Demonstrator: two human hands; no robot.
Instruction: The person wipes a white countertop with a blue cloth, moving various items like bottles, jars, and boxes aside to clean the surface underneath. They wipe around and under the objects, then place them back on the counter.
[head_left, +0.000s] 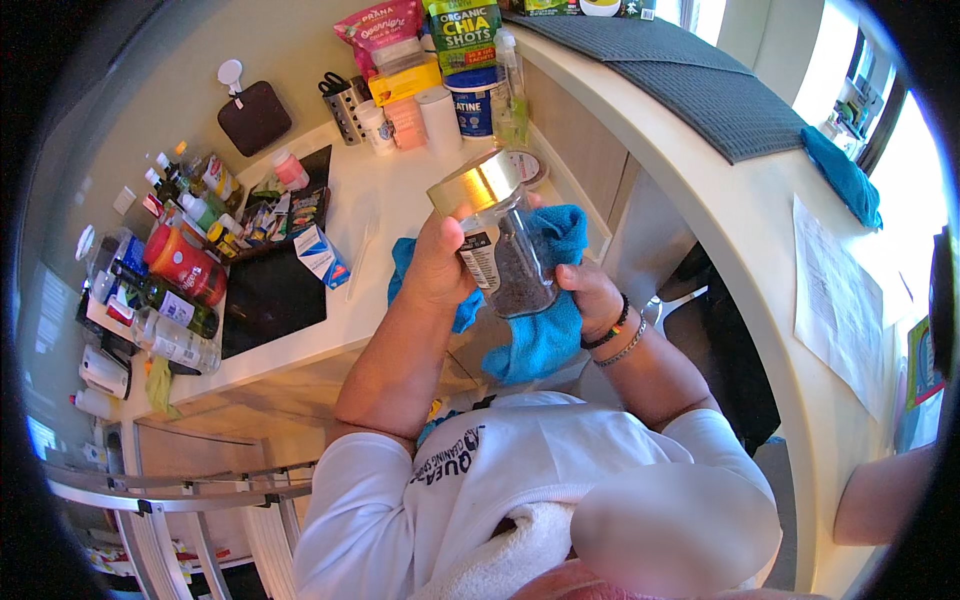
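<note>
A clear glass jar (520, 259) with a shiny gold lid (476, 184) is held tilted over the gap in front of the counter. Dark granules lie inside it, and its label bears small print. My left hand (439, 262) grips the jar's left side, thumb near the lid. At the lower right, my right hand (589, 292) presses a blue microfibre cloth (544, 345) against the glass, thumb on the jar. More blue cloth shows behind my left hand. Most fingers of both hands are hidden behind the jar and cloth.
The counter (356, 180) holds a black cooktop (277, 307), a medicine-type box (322, 257), a red Folgers tub (184, 264), bottles and food packages. A curved raised ledge (675, 142) bounds the right. An aluminium ladder (165, 540) stands lower left. Another person's arm (881, 499) shows at right.
</note>
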